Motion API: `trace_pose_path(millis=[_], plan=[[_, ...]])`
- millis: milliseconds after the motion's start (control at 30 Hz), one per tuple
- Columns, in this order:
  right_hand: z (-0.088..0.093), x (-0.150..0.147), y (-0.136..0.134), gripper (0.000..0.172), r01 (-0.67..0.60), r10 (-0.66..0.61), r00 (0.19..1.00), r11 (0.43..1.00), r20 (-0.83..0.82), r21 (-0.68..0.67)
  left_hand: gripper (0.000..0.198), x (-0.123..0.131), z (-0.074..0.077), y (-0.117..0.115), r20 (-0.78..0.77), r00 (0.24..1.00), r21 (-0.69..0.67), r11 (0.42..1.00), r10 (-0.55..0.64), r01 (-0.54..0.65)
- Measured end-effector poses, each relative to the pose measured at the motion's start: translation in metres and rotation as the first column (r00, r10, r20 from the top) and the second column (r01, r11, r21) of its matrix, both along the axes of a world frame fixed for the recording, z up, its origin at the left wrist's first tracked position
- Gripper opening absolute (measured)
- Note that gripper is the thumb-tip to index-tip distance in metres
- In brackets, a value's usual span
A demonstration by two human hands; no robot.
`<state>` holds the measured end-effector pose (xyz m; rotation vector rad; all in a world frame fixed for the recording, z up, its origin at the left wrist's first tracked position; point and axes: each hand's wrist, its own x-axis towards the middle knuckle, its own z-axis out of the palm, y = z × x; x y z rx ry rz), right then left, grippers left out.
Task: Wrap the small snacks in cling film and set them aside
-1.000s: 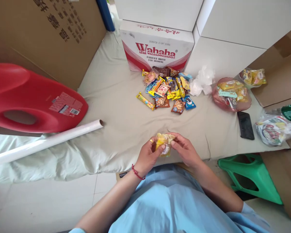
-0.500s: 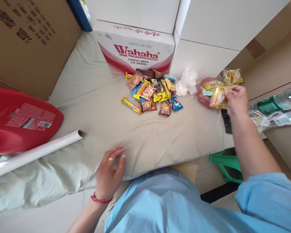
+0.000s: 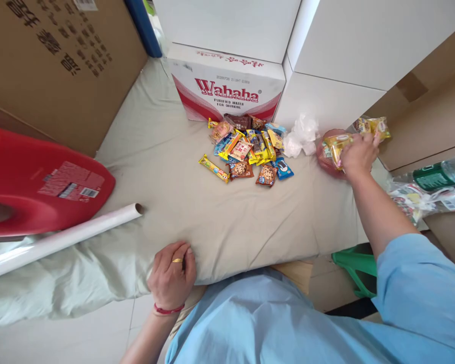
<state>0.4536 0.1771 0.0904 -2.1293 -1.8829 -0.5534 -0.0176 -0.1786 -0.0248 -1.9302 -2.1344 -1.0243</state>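
Right grip (image 3: pixel 358 154): stretched over to the pink bowl (image 3: pixel 323 161), fingers up against a shiny yellow packet (image 3: pixel 335 146). Can't honestly tell whether pinching it or letting go, seen mostly from the back.

Left grip (image 3: pixel 171 273): curled up loosely, parked on the near edge of the pale cloth (image 3: pixel 258 222). Nothing visible inside. Wearing a gold ring (image 3: pixel 177 260).

Yellow packet: right at the bowl, partly covered by fingers. Hard to say if resting on the contents or just above.

Other yellow packets (image 3: pixel 381 127): lying behind the bowl, just past the right fingertips.

Snack pile (image 3: pixel 246 146): heaped up in front of the Wahaha box (image 3: pixel 227 93), well apart from both grips. Mostly yellow, blue and brown wrappers, with a yellow bar (image 3: pixel 213 168) at the left edge.

White plastic bag (image 3: pixel 302 135): crumpled, sitting between pile and bowl.

Done vs left, best guess: pretty much finished with getting this one packet to the bowl, letting go not confirmed. Mixed pile lying outside the bowl, not in either grip. No counting the bowl's contents, too hidden by fingers.
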Motion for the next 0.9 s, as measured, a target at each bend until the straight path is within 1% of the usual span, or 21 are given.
trace_pose_path(millis=[33,67,100,133,167,200,267,300,333,367,433,533,633,700,733,767,800,833,867,900], plan=[[0.006,-0.008,0.001,0.035,0.007,-0.007,1.000,0.999,-0.011,0.054,0.015,0.000,0.000,0.000,0.000,1.000,-0.001,1.000,0.001,-0.001],[0.011,-0.017,0.002,0.034,-0.009,0.012,0.999,0.996,-0.034,0.090,0.015,0.000,0.000,0.000,0.001,1.000,-0.005,1.000,0.001,-0.001],[0.013,-0.028,0.004,0.033,-0.057,0.063,0.996,0.995,-0.066,0.088,0.015,0.000,0.001,0.000,-0.001,1.000,-0.009,1.000,0.001,-0.001],[0.013,-0.039,0.007,0.033,-0.109,0.112,0.989,0.993,-0.097,0.040,0.015,0.000,0.001,0.000,-0.009,1.000,-0.010,1.000,0.002,-0.002],[0.010,-0.051,0.010,0.032,-0.145,0.139,0.982,0.989,-0.130,-0.035,0.015,0.000,0.002,0.001,-0.026,1.000,-0.004,1.000,-0.001,0.001],[0.004,-0.063,0.014,0.032,-0.159,0.137,0.977,0.979,-0.160,-0.129,0.014,0.001,0.003,0.002,-0.052,0.999,0.010,1.000,-0.006,0.006],[-0.012,-0.083,0.023,0.035,-0.123,0.057,0.977,0.937,-0.203,-0.327,0.014,0.002,0.006,0.004,-0.114,0.993,0.048,0.999,-0.016,0.022],[-0.021,-0.091,0.027,0.039,-0.098,0.009,0.975,0.912,-0.221,-0.398,0.015,0.002,0.007,0.005,-0.142,0.990,0.065,0.997,-0.019,0.029],[-0.029,-0.097,0.031,0.041,-0.082,-0.028,0.970,0.896,-0.240,-0.435,0.015,0.003,0.008,0.006,-0.161,0.987,0.078,0.996,-0.021,0.034],[-0.037,-0.102,0.033,0.040,-0.077,-0.046,0.965,0.892,-0.260,-0.445,0.016,0.003,0.009,0.006,-0.171,0.985,0.087,0.996,-0.022,0.037],[-0.049,-0.108,0.033,0.035,-0.084,-0.044,0.955,0.909,-0.293,-0.409,0.017,0.004,0.010,0.007,-0.171,0.985,0.093,0.995,-0.027,0.044],[-0.055,-0.109,0.020,0.033,-0.092,-0.020,0.954,0.930,-0.298,-0.356,0.018,0.004,0.008,0.006,-0.153,0.987,0.094,0.994,-0.040,0.054],[-0.051,-0.100,-0.011,0.034,-0.092,0.001,0.952,0.954,-0.305,-0.284,0.020,0.003,0.005,0.004,-0.121,0.992,0.115,0.992,-0.032,0.046],[-0.046,-0.093,-0.040,0.036,-0.125,0.054,0.929,0.977,-0.367,-0.173,0.020,0.002,0.004,0.002,-0.074,0.997,0.147,0.988,-0.037,0.048],[-0.045,-0.090,-0.058,0.038,-0.154,0.095,0.895,0.983,-0.436,-0.103,0.020,0.001,0.004,0.001,-0.032,0.998,0.161,0.986,-0.047,0.051],[-0.044,-0.089,-0.077,0.040,-0.184,0.137,0.833,0.982,-0.536,-0.034,0.019,0.001,0.005,0.001,0.025,0.998,0.169,0.984,-0.056,0.051],[-0.044,-0.090,-0.097,0.042,-0.210,0.170,0.729,0.977,-0.663,0.020,0.017,0.001,0.007,0.000,0.095,0.993,0.165,0.985,-0.063,0.047],[-0.046,-0.093,-0.118,0.044,-0.229,0.170,0.573,0.972,-0.802,0.042,0.016,0.002,0.011,0.000,0.175,0.982,0.148,0.988,-0.068,0.042],[-0.048,-0.099,-0.138,0.044,-0.254,0.124,0.370,0.967,-0.921,0.028,0.014,0.004,0.015,0.000,0.258,0.963,0.117,0.992,-0.072,0.043],[-0.051,-0.106,-0.158,0.044,-0.315,0.037,0.169,0.949,-0.985,-0.018,0.013,0.008,0.020,0.001,0.344,0.935,0.075,0.995,-0.081,0.058]])
